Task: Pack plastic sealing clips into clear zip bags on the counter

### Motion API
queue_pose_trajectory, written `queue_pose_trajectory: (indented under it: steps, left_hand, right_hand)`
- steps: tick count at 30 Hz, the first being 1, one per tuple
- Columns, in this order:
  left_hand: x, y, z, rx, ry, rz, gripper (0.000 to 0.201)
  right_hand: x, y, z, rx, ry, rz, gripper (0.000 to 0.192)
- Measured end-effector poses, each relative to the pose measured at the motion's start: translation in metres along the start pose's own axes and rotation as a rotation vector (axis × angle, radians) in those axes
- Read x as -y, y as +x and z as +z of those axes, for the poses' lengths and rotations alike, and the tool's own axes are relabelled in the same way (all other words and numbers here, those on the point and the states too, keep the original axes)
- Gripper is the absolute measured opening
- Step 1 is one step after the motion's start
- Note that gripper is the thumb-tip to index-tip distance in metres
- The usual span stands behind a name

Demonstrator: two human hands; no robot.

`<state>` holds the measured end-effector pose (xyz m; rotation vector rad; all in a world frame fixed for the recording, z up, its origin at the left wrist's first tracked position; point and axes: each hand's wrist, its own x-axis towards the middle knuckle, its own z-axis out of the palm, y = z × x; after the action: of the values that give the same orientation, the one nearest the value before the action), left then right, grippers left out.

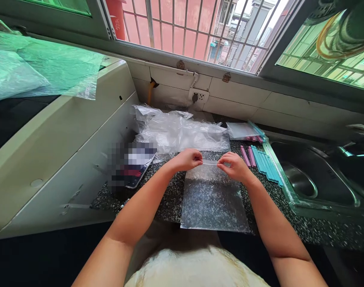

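Observation:
A clear plastic bag (213,203) lies flat on the dark speckled counter, its lower end reaching the front edge. At the upper edge of this bag, my left hand (190,159) pinches one side of the opening strip. My right hand (233,166) pinches the same strip a short way to the right, thumb and fingers together. Between both hands the strip runs nearly straight. Just right of my right hand are pink plastic strips (248,156) and a row of teal plastic strips (266,165), which look like bag clips.
Crumpled clear plastic bags (182,133) are heaped behind my hands. A phone with a blurred screen (143,161) leans at the left, beside a white appliance (80,159). More clear bags (242,130) lie at the back right. A metal sink (301,179) borders the counter's right side.

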<state>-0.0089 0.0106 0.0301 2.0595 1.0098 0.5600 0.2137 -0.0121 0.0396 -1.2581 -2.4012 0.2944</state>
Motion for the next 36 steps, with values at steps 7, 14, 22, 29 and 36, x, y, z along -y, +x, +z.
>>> queue_pose_trajectory:
  steps: [7,14,22,29,36]
  left_hand:
    - [-0.0036,-0.0010,0.0023,-0.005,0.050,0.049,0.009]
    - [-0.0025,-0.0008,0.0029,-0.003,0.034,0.053,0.009]
    - [0.0000,0.0012,0.0041,-0.016,-0.107,-0.041,0.007]
    - [-0.0007,0.0002,-0.0030,-0.036,-0.246,-0.115,0.010]
    - [-0.0030,-0.0003,-0.0035,-0.076,-0.266,-0.114,0.009]
  right_hand:
    - [0.0072,0.0006,0.0039,0.020,0.025,-0.015,0.011]
    - [0.0092,0.0010,0.0070,0.002,-0.014,-0.056,0.013]
    - [0.0068,0.0006,0.0070,-0.032,-0.035,-0.060,0.013]
    - [0.0056,0.0003,-0.0001,-0.083,-0.020,-0.034,0.015]
    - [0.0063,0.0003,0.0001,-0.102,-0.010,-0.025,0.015]
